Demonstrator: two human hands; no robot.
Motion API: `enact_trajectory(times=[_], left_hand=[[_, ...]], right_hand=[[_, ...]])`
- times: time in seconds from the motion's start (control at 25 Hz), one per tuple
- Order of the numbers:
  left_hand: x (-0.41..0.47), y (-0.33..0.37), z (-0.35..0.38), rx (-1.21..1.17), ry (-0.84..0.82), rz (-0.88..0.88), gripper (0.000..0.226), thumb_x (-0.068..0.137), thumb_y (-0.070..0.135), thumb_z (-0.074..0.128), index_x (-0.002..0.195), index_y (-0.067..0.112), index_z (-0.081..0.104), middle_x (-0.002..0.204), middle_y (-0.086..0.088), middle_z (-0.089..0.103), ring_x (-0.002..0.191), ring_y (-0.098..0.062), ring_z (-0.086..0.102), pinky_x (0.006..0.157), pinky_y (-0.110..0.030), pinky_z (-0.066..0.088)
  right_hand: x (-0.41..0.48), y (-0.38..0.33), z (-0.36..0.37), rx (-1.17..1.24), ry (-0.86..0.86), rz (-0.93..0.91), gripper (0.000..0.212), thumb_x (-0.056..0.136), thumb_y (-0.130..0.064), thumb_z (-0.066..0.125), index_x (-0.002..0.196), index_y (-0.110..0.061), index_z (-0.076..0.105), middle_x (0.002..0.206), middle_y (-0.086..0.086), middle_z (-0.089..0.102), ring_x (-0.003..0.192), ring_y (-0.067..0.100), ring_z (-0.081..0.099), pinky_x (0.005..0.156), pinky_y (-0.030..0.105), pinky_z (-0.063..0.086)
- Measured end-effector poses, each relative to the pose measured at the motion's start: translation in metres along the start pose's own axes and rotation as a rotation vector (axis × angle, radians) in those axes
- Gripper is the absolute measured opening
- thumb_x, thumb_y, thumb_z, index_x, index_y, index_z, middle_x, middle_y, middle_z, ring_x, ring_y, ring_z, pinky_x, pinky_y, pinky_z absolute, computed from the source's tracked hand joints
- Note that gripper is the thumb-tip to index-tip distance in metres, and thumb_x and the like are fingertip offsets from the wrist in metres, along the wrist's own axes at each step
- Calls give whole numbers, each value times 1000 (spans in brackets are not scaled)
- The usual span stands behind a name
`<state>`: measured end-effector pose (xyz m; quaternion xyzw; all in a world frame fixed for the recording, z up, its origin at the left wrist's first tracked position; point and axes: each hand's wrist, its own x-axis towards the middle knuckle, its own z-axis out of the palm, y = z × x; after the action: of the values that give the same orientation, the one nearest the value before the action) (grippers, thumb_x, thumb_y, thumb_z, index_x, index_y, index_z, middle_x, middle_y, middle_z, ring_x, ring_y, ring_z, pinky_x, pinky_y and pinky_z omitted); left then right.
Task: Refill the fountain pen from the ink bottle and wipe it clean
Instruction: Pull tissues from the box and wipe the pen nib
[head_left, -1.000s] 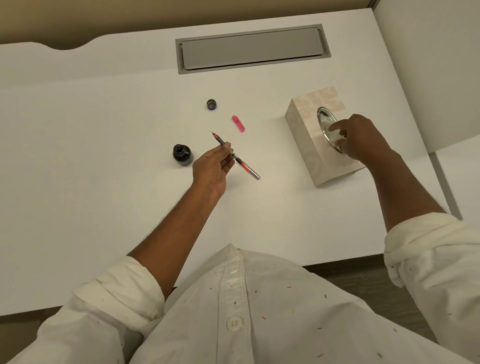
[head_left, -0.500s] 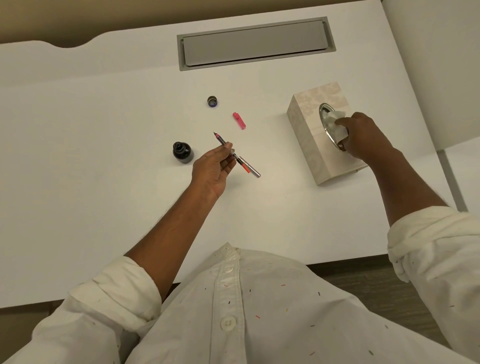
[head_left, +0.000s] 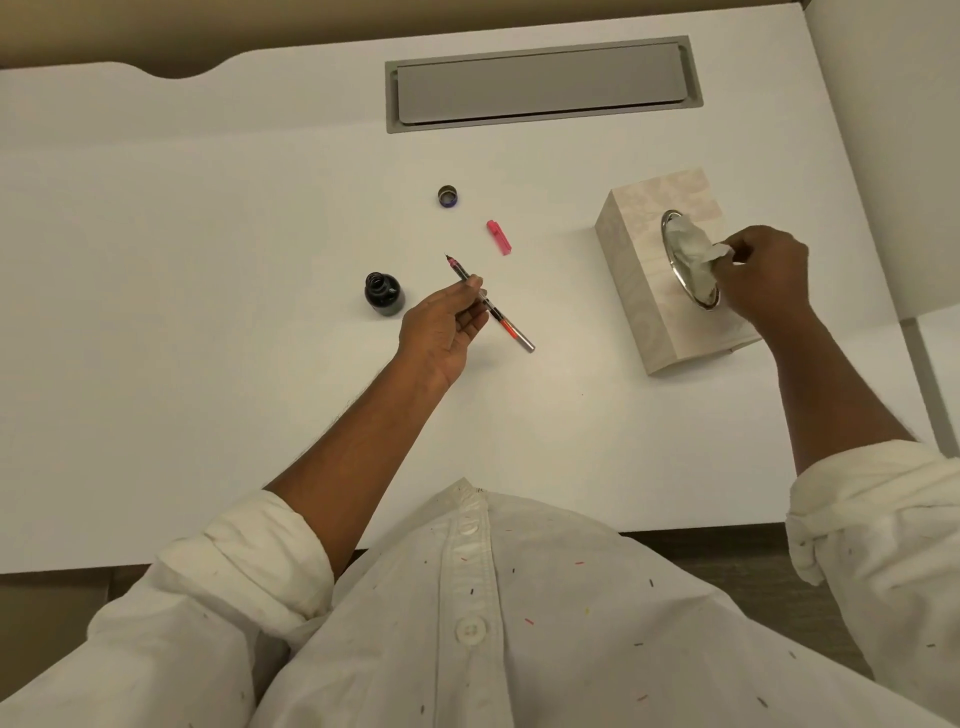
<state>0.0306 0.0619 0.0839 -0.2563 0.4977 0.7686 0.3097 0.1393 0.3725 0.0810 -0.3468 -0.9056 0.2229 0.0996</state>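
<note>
Between hands (head_left: 441, 332) (head_left: 763, 275): pen cap (head_left: 499, 237), bottle lid (head_left: 448, 196), nothing blocking.

White desk (head_left: 208, 312) under my hands. An open ink bottle (head_left: 384, 294) stands just left of my left fingers (head_left: 475, 312). Beyond them lie its cap (head_left: 448, 196) and a pink pen cap (head_left: 499, 237). A tissue box (head_left: 644, 270) sits under my right fingers (head_left: 727, 260).

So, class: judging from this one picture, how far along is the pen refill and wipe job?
Done, it seems: the ink bottle stands open, its cap lying apart, and the pink pen cap is off. Whether the pen is filled cannot be told. In hand: the left hand holds the pen while the right hand pulls a tissue from the tissue box. Left: wiping the pen and recapping.
</note>
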Motion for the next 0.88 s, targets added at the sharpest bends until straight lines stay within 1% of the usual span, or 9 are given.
enact_trajectory(times=[0.08,0.24,0.36,0.44,0.52,0.6,0.64,0.76,0.88], left_hand=[[-2,-1,0,-5,2,1,5,81,8,68,85,4,68,67,-2,69,69,-13,64,66,-23,56],[-4,-1,1,-17,2,1,6,81,7,68,85,3,67,68,-3,68,69,-14,64,67,-23,56],[-6,-2,2,-15,-2,1,6,81,8,69,85,4,67,68,-3,69,69,-13,64,67,-23,56],[-6,-3,2,-13,0,3,5,81,8,69,84,4,68,65,-2,70,68,-13,65,66,-23,56],[-6,-3,1,-16,0,4,5,80,8,69,84,4,68,64,-1,70,67,-13,65,66,-22,56],[-6,-3,0,-20,3,6,6,80,8,70,84,4,68,65,-1,70,67,-13,65,66,-22,56],[-6,-3,0,-21,4,8,6,80,8,70,84,4,69,65,-1,70,67,-13,65,66,-23,56],[-6,-4,0,-16,2,12,5,80,7,69,83,4,69,64,-1,71,68,-13,65,67,-23,56],[-6,-5,1,-11,5,12,5,80,8,69,83,4,69,65,-1,70,68,-13,65,67,-23,55]], right_hand=[[-2,2,-2,43,73,39,17,80,-11,55,88,0,65,90,19,70,83,33,63,70,20,33],[-6,4,-5,193,171,127,17,76,-12,51,86,0,59,87,21,67,81,33,61,68,22,38],[-9,4,-5,238,165,100,15,78,-12,53,87,0,56,89,21,66,79,31,59,67,23,38],[-10,4,-5,239,128,74,14,81,-12,55,89,-1,57,89,19,66,75,23,55,68,22,38],[-8,5,-5,239,79,84,16,85,-15,53,94,-2,56,88,14,64,77,18,52,70,26,40],[-7,5,-8,259,59,103,19,88,-16,49,99,-2,55,88,8,59,79,19,51,72,32,43],[-8,5,-9,273,64,102,19,89,-15,47,101,-2,54,88,7,58,80,19,51,71,31,43],[-11,2,-13,319,116,92,25,78,-2,38,99,-3,52,88,4,56,79,18,51,63,24,38],[-12,-2,-14,427,161,117,36,68,6,32,94,-10,51,86,2,59,74,12,55,66,29,46]])
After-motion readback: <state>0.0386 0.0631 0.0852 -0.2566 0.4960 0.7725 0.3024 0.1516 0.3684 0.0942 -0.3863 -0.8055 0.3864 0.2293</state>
